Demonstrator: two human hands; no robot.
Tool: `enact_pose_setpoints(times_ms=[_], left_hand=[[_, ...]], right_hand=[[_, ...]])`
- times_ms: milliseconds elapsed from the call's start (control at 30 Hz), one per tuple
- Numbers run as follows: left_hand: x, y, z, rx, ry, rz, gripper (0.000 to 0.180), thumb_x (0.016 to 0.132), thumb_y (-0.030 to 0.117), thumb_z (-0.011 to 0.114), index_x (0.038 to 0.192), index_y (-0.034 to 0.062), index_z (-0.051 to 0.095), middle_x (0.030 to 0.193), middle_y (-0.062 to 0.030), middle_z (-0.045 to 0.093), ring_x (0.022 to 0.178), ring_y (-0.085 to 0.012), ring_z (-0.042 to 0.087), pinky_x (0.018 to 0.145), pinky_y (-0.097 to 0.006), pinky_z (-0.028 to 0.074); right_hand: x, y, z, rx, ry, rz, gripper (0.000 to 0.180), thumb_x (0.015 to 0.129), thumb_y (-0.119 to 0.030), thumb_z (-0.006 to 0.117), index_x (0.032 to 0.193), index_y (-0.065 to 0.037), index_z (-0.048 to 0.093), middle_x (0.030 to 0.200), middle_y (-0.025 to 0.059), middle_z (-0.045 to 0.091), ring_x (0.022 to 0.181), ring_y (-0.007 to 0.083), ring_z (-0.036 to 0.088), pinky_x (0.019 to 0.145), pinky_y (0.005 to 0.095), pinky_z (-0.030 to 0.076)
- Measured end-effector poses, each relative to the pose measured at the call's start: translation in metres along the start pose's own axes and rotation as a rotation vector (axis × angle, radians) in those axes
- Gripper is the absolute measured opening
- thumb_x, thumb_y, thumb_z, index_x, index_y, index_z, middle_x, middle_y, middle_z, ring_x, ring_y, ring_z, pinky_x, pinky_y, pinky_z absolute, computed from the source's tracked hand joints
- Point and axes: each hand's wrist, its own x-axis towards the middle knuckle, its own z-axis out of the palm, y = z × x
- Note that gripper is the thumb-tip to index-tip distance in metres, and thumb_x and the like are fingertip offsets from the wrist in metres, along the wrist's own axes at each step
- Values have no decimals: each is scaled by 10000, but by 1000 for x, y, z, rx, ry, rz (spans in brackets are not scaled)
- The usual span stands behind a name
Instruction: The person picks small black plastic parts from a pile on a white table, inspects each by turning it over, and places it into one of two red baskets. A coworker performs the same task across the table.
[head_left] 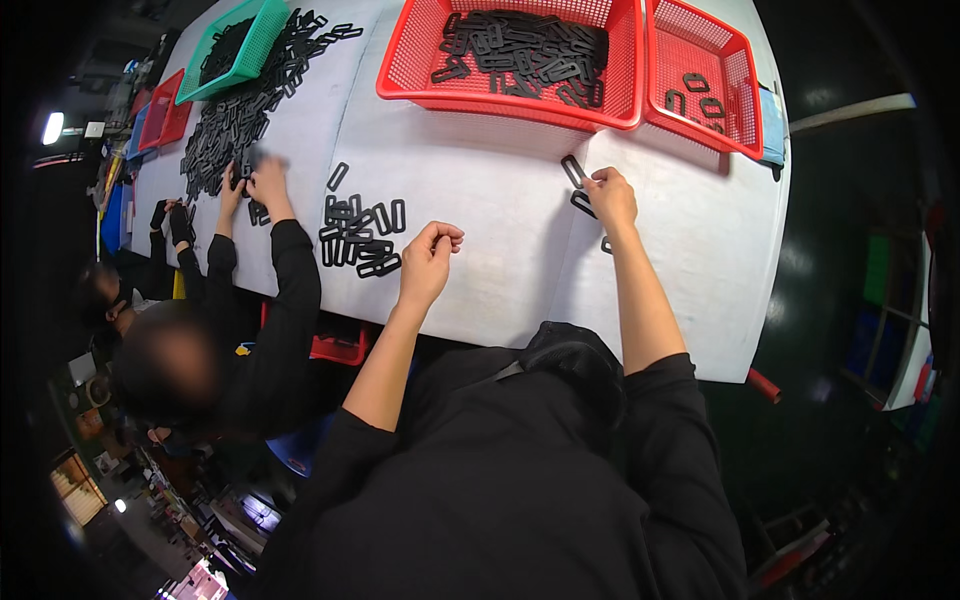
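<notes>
My right hand [612, 200] is closed in a pinch at the lower end of a black rectangular ring [572, 170], which tilts up and left from the fingertips. A second black ring [584, 205] lies just below those fingers, and another ring [607, 245] shows in part beside my right wrist. My left hand [428, 258] is curled closed over the white table [500, 270], with nothing visible in its fingers. Left of it lies a loose cluster of black rings [350, 235], one of them [338, 177] set apart toward the far side.
Beyond my hands stand a large red basket [520, 105] heaped with black rings and a smaller red basket [740, 110] holding several. At left, a co-worker's hands [250, 185] work at a big pile of rings [225, 135] beside a green basket [245, 65]. Another person sits farther left.
</notes>
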Motion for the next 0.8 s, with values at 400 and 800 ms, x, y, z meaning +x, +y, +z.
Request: enact_pose_setpoints(times_ms=[400,800], left_hand=[[8,51,54,-154,-82,-273,200,898,138,477,1018,20,585,929,-45,605,794,-106,567,695,-229,435],[15,108,81,-354,-119,-244,201,877,148,563,1005,-3,602,788,-36,611,640,-78,529,618,-221,443]], right_hand=[[-33,-22,-10,772,-523,45,161,793,-92,659,871,17,570,762,94,632,624,146,637,540,232,505],[-82,-18,-61,1011,-555,28,209,897,-192,529,931,9,578,844,99,634,689,157,639,618,245,496]])
